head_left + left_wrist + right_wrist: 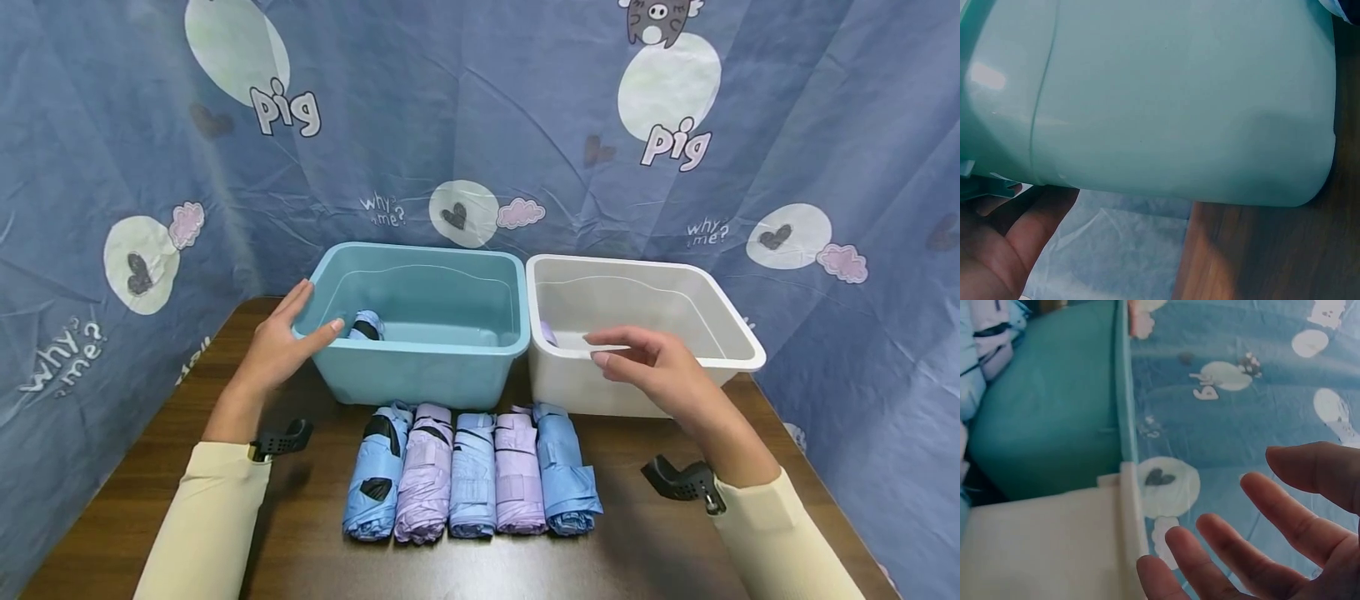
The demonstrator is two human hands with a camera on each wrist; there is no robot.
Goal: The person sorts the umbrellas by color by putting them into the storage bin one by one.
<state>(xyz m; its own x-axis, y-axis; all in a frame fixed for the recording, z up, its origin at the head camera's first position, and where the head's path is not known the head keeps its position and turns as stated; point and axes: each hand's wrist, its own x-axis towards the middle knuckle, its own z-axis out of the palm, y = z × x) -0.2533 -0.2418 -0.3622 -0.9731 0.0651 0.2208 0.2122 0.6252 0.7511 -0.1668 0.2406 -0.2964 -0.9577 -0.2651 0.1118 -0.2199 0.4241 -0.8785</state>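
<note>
My left hand (281, 346) rests at the left front corner of a teal plastic bin (412, 375), its fingers extended along the side and its thumb over the front rim. In the left wrist view, the fingers (1044, 215) lie against the bin's rim, partly hidden by it. Over the front edge of a white bin (600, 387) hovers my right hand (663, 367), fingers loosely bent, nothing held. A rolled blue umbrella (367, 326) lies inside the teal bin. Part of a purple item (549, 333) shows inside the white one.
Several folded umbrellas lie in a row before the bins: blue with black patches (375, 475), purple (425, 475), light blue (472, 479), purple (519, 475) and blue (566, 475). Beneath is a brown wooden table (315, 533). A blue patterned cloth (480, 125) hangs behind.
</note>
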